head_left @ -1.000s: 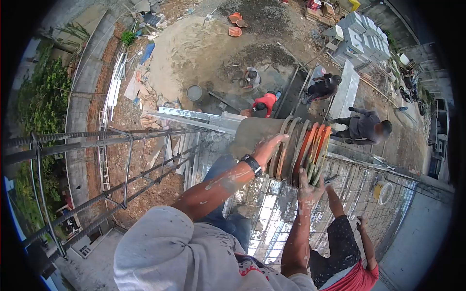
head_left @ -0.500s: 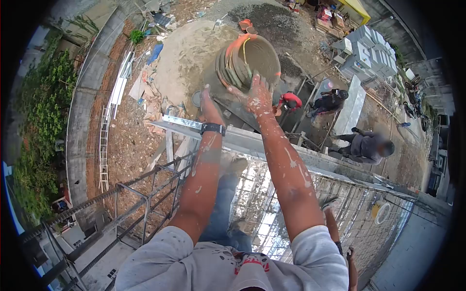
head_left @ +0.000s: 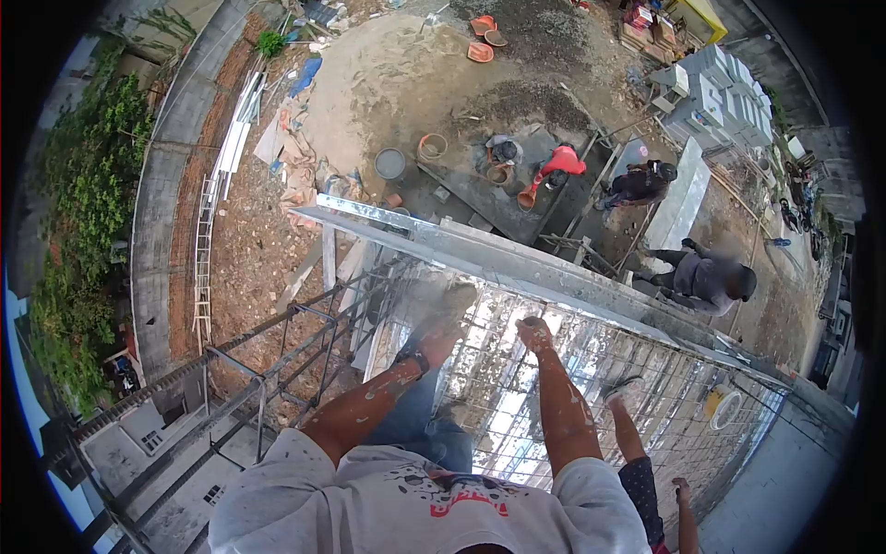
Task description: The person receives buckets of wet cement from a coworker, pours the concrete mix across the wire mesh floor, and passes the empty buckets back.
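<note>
My right hand (head_left: 534, 334) hangs over the rebar grid (head_left: 646, 369), its fingers curled closed with nothing seen in them. Over my jeans and the left part of the grid is my left hand (head_left: 437, 337), partly smeared by motion, so its fingers are unclear. Both forearms carry splashes of grey cement. Beyond my hands runs the metal-edged formwork beam (head_left: 517, 263). Far below it, a round bucket (head_left: 431, 146) lies beside a dark-grey filled tub (head_left: 389, 163).
A rebar cage (head_left: 263, 379) stands at my left. At the right are a co-worker's leg (head_left: 628, 429) and a yellow bucket (head_left: 723, 406). Several people work on the ground below, one in a red shirt (head_left: 565, 162). Grey blocks (head_left: 715, 97) are stacked at the back right.
The stack of buckets has left my hands and is gone from the air before me. Both hands have come down and back toward my body; the right one has closed.
</note>
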Available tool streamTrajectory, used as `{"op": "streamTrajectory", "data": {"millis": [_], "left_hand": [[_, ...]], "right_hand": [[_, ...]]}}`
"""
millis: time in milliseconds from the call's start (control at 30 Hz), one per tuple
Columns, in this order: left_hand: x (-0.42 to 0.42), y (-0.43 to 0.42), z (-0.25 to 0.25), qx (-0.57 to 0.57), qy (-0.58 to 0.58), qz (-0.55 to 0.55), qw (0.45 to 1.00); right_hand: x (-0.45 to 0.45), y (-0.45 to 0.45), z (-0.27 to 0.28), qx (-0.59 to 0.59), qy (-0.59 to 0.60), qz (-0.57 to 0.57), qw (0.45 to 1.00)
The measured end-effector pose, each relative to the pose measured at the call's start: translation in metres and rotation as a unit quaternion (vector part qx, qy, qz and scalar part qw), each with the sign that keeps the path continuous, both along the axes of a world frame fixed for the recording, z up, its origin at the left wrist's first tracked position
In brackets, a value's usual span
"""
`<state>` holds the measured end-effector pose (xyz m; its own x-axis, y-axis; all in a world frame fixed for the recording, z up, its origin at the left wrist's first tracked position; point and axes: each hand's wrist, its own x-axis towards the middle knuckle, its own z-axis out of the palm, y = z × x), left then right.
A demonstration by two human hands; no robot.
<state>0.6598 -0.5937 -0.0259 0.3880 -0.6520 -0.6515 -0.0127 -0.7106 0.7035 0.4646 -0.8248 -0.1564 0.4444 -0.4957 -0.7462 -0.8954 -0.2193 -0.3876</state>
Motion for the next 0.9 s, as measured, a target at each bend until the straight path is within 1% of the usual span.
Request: {"op": "streamTrajectory", "data": {"millis": [33,67,100,133,167,200,233,267,300,367,433,467,533,600,633,667,700,733,800,833,867,900], "left_hand": [[0.0,0.002,-0.002,0.002,-0.003,-0.008,1.0],[0.002,0.003,-0.014,0.016,0.016,0.008,1.0],[0.005,0.001,-0.02,0.031,0.035,0.024,0.999],[0.015,-0.01,0.009,0.024,0.053,0.029,0.998],[0.032,-0.03,0.067,0.017,0.071,0.032,0.997],[0.037,-0.038,0.086,0.003,0.089,0.039,0.995],[0.043,-0.046,0.105,-0.011,0.108,0.046,0.993],[0.045,-0.046,0.108,-0.031,0.125,0.056,0.99],[0.043,-0.045,0.108,-0.041,0.13,0.06,0.989],[0.038,-0.042,0.102,-0.051,0.129,0.064,0.988],[0.029,-0.041,0.104,-0.045,0.108,0.054,0.992],[0.025,-0.041,0.108,-0.04,0.094,0.042,0.994],[0.016,-0.04,0.116,-0.032,0.083,0.025,0.996],[0.003,-0.036,0.123,-0.034,0.083,0.004,0.996],[-0.004,-0.034,0.125,-0.038,0.077,-0.012,0.996],[-0.013,-0.026,0.113,-0.05,0.061,-0.04,0.996],[-0.025,-0.019,0.099,-0.037,0.038,-0.055,0.997],[-0.037,-0.012,0.086,-0.024,0.016,-0.07,0.997],[-0.071,-0.002,0.048,0.043,-0.046,-0.08,0.995],[-0.085,0.006,0.014,0.016,-0.07,-0.132,0.989],[-0.106,0.009,0.009,0.016,-0.079,-0.163,0.983],[-0.13,0.013,0.019,0.024,-0.086,-0.183,0.979]], "right_hand": [[-0.039,0.014,-0.01,0.025,0.024,-0.051,0.998],[-0.075,0.031,-0.006,-0.021,0.032,-0.051,0.998],[-0.12,0.048,-0.023,0.01,0.06,-0.08,0.995],[-0.158,0.064,-0.036,0.041,0.088,-0.11,0.989],[-0.179,0.078,-0.025,0.062,0.11,-0.132,0.983],[-0.195,0.089,-0.012,0.083,0.132,-0.154,0.976],[-0.205,0.099,0.001,0.065,0.118,-0.159,0.978],[-0.214,0.109,0.014,0.048,0.104,-0.165,0.98],[-0.22,0.12,0.016,0.183,0.025,-0.385,0.904],[-0.229,0.129,0.015,0.186,0.017,-0.429,0.884],[-0.209,0.131,0.029,0.176,-0.014,-0.458,0.871],[-0.188,0.126,0.056,0.172,-0.025,-0.466,0.868],[-0.166,0.123,0.074,0.154,-0.107,-0.451,0.873],[-0.135,0.119,0.124,0.115,-0.138,-0.428,0.885],[-0.13,0.121,0.14,0.126,-0.188,-0.447,0.866],[-0.129,0.127,0.155,0.135,-0.237,-0.464,0.843],[-0.132,0.135,0.171,0.11,-0.261,-0.431,0.857],[-0.142,0.146,0.18,0.115,-0.301,-0.433,0.842],[-0.171,0.178,0.211,0.102,-0.318,-0.466,0.819],[-0.202,0.204,0.206,0.09,-0.32,-0.48,0.812],[-0.235,0.231,0.198,0.077,-0.324,-0.497,0.802],[-0.269,0.26,0.2,0.073,-0.317,-0.514,0.794]]}}
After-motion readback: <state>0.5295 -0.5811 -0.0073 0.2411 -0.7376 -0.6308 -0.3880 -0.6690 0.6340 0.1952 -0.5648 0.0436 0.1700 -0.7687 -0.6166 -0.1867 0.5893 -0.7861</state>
